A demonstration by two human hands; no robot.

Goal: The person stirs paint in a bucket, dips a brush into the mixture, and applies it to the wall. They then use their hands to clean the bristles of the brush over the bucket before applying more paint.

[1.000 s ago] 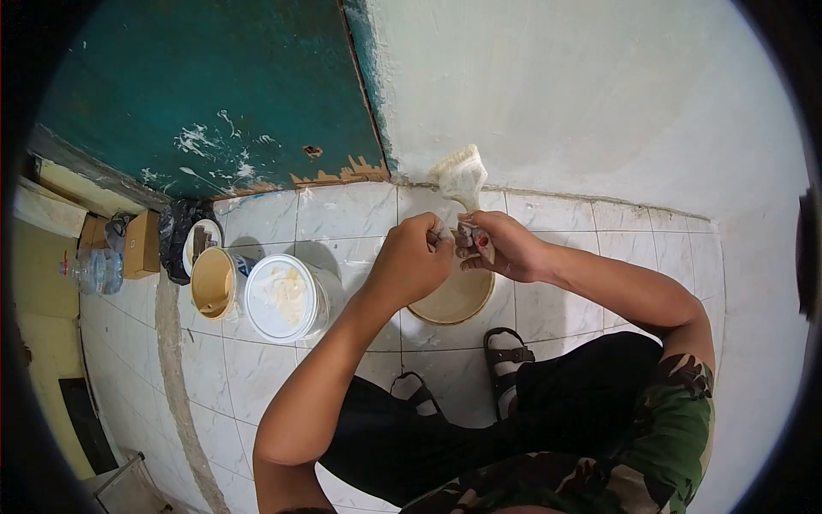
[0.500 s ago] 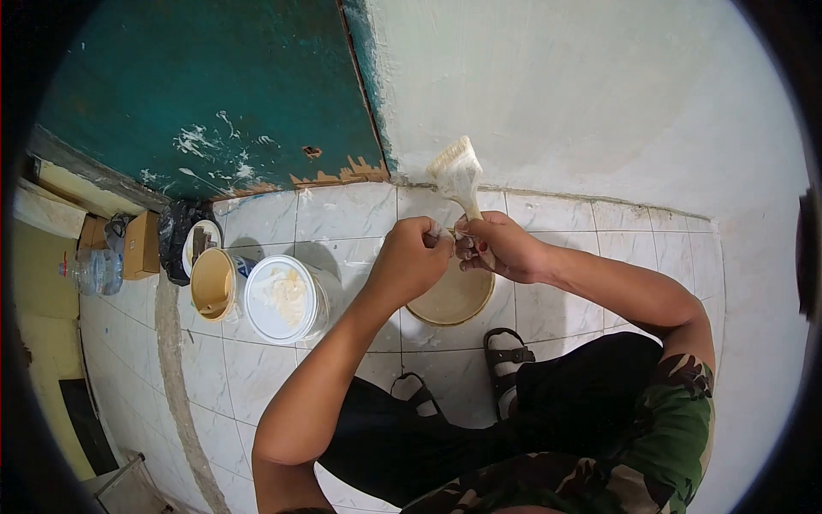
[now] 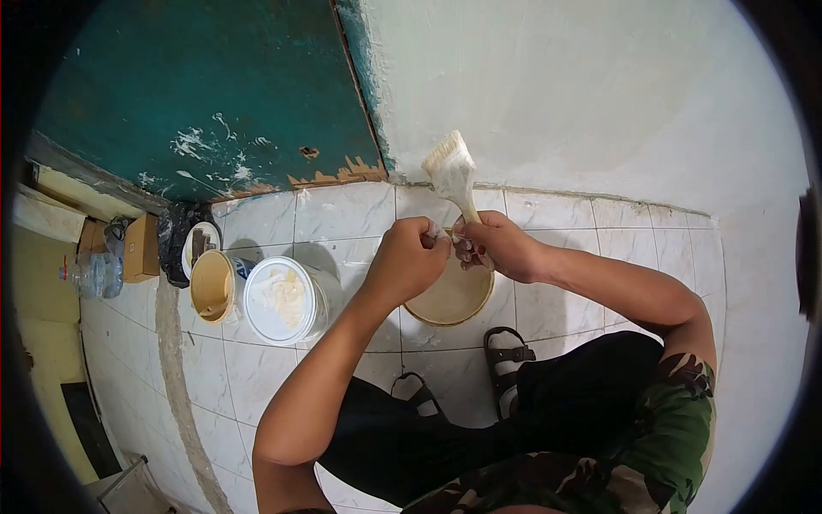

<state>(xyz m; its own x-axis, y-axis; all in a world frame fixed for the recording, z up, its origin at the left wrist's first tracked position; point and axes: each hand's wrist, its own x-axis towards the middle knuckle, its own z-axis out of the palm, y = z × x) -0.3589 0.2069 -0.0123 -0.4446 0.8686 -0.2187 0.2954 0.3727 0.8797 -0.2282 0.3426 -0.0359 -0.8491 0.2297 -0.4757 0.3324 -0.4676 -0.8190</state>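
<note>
My right hand is wrapped around the handle of a wide paintbrush, whose pale, paint-coated bristles point up toward the wall. Close beside it, my left hand is closed, thumb and fingers pinched together near the brush handle. Whitish smears mark the fingertips, and whatever lies in the left pinch is too small to make out. Below both hands stands an open bucket with a pale inside, partly hidden by the hands.
Left of the hands stand a lidded white paint bucket and an open cream tub. Farther left are a black plastic bag, a cardboard box and a water bottle. A teal door meets a white wall ahead.
The paintbrush head has shifted slightly up and left, with a small turn of its handle. Both hands stay nearly in place.
</note>
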